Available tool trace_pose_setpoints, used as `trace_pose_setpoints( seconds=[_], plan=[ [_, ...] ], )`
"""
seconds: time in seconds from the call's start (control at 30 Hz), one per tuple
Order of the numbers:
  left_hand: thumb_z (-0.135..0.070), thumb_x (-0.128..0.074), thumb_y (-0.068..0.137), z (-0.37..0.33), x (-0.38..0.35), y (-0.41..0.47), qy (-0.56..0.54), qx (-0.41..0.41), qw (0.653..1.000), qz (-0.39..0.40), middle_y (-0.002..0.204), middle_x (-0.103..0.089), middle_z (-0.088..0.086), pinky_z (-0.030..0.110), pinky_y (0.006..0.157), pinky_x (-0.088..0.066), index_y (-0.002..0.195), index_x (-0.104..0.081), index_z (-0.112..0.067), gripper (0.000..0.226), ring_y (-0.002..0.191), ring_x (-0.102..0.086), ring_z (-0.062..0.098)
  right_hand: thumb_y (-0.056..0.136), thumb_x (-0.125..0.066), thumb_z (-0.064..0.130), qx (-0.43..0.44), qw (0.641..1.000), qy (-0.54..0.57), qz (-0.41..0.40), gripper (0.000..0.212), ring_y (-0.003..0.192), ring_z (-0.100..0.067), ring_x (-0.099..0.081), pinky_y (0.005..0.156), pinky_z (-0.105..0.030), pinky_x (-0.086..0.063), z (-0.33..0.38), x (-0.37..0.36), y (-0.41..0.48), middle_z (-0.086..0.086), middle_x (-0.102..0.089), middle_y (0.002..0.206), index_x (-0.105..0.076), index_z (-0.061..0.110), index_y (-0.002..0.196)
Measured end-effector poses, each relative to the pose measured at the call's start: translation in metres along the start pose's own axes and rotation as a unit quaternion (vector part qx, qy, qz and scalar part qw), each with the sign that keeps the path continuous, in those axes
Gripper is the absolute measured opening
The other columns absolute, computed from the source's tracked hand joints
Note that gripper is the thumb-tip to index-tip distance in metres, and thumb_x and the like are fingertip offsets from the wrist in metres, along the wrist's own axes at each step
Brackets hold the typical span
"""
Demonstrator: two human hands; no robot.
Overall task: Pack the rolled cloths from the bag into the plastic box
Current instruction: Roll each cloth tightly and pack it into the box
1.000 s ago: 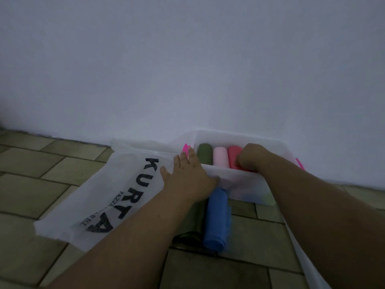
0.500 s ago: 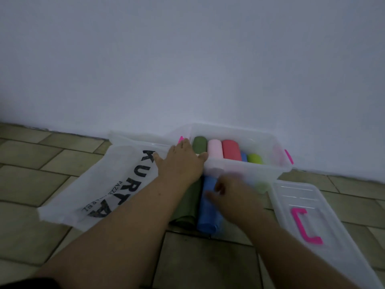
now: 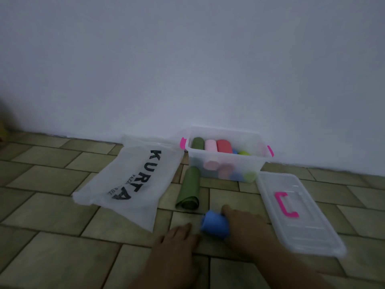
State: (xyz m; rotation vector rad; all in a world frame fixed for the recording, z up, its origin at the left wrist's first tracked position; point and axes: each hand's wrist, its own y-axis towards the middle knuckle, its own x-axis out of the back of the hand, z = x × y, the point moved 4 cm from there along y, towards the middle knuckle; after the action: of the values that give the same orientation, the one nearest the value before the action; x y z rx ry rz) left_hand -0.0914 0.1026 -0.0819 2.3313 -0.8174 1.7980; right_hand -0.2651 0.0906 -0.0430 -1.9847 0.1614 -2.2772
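A clear plastic box [image 3: 227, 158] with pink latches stands on the tiled floor by the wall, holding several rolled cloths: green, pale pink, red, blue, lime. A white bag [image 3: 129, 182] printed KURTA lies flat to its left. Between them a green rolled cloth [image 3: 190, 188] lies on the floor. My right hand [image 3: 244, 228] grips a blue rolled cloth [image 3: 214, 224] low over the floor in front of the box. My left hand [image 3: 177, 240] is just left of it, fingers relaxed, holding nothing.
The box's clear lid [image 3: 295, 213] with a pink handle lies on the floor to the right of my right hand. A white wall [image 3: 187, 69] runs right behind the box. Bare tiles [image 3: 52, 236] stretch to the left and front.
My right hand left the box, took hold of the blue roll and pulled it toward me. My left hand came off the bag and drew back. The view pulled back too.
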Motion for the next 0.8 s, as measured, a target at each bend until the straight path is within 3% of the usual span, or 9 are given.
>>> trace_pose_setpoints(
  seconds=[0.1,0.2,0.27,0.33,0.4,0.53,0.7,0.8],
  plan=[
    [-0.038,-0.049,0.086,-0.003,0.010,0.001,-0.109,-0.011,0.990,-0.089,0.144,-0.039,-0.005,0.029,0.105,-0.032,0.132,-0.042,-0.036,0.046,0.124,-0.040,0.011,0.080,-0.054,0.036,0.023,0.999,0.005,-0.038,0.033,0.111,-0.016,-0.048,0.092,-0.042,-0.037,0.005,-0.010,-0.027,0.012,-0.054,0.119,-0.040,0.043,0.110],
    [-0.023,-0.046,0.092,-0.010,0.028,0.014,-0.174,-0.053,0.969,-0.165,0.136,-0.044,-0.008,0.016,0.096,-0.029,0.129,-0.048,-0.030,0.038,0.118,-0.042,0.004,0.084,-0.053,0.034,0.049,0.998,0.006,-0.039,0.032,0.134,-0.020,-0.024,0.108,-0.053,-0.022,0.002,-0.017,-0.044,0.013,-0.037,0.137,-0.042,0.045,0.113],
    [-0.014,-0.046,0.092,-0.020,0.032,0.027,-0.153,-0.106,0.977,-0.099,0.143,-0.041,-0.007,0.020,0.104,-0.028,0.130,-0.052,-0.025,0.040,0.128,-0.037,0.007,0.086,-0.054,0.034,0.059,0.997,0.011,-0.047,0.035,0.140,-0.021,-0.012,0.111,-0.055,-0.015,-0.001,-0.021,-0.051,0.010,-0.027,0.144,-0.041,0.048,0.115],
    [-0.009,-0.047,0.092,-0.032,0.022,0.037,-0.025,-0.143,0.989,0.019,0.153,-0.029,-0.004,0.032,0.114,-0.024,0.138,-0.046,-0.023,0.048,0.139,-0.026,0.017,0.086,-0.053,0.032,0.062,0.997,0.009,-0.053,0.045,0.141,-0.021,-0.011,0.112,-0.052,-0.014,-0.003,-0.023,-0.056,0.009,-0.024,0.146,-0.037,0.051,0.123],
    [-0.013,-0.047,0.093,-0.033,0.012,0.039,0.098,-0.137,0.982,0.080,0.159,-0.014,-0.003,0.043,0.116,-0.017,0.145,-0.035,-0.028,0.054,0.144,-0.013,0.024,0.086,-0.051,0.030,0.069,0.996,-0.005,-0.051,0.053,0.141,-0.020,-0.010,0.114,-0.052,-0.012,-0.005,-0.025,-0.059,0.011,-0.024,0.147,-0.031,0.052,0.131],
    [-0.022,-0.049,0.093,-0.029,0.003,0.034,0.164,-0.145,0.973,0.077,0.160,-0.003,-0.003,0.052,0.115,-0.011,0.148,-0.022,-0.036,0.063,0.145,-0.001,0.028,0.085,-0.050,0.034,0.083,0.995,-0.018,-0.043,0.043,0.138,-0.018,-0.018,0.111,-0.056,-0.014,-0.005,-0.021,-0.060,0.013,-0.036,0.137,-0.038,0.046,0.124],
    [-0.023,-0.051,0.091,-0.031,0.005,0.036,0.173,-0.127,0.976,0.049,0.159,-0.010,-0.002,0.050,0.115,-0.015,0.146,-0.027,-0.032,0.061,0.143,-0.014,0.026,0.082,-0.061,0.031,0.106,0.992,-0.062,0.013,0.045,0.129,-0.015,-0.033,0.111,-0.059,0.000,-0.011,-0.012,-0.059,0.014,-0.045,0.130,-0.041,0.047,0.119],
    [-0.022,-0.050,0.091,-0.031,0.005,0.038,0.188,-0.140,0.971,0.046,0.159,-0.011,-0.004,0.051,0.113,-0.018,0.142,-0.038,-0.031,0.053,0.142,-0.018,0.026,0.082,-0.062,0.033,0.100,0.990,-0.071,0.069,0.046,0.127,-0.017,-0.040,0.111,-0.061,0.001,-0.010,-0.003,-0.053,0.011,-0.048,0.130,-0.042,0.047,0.121]
  ],
)
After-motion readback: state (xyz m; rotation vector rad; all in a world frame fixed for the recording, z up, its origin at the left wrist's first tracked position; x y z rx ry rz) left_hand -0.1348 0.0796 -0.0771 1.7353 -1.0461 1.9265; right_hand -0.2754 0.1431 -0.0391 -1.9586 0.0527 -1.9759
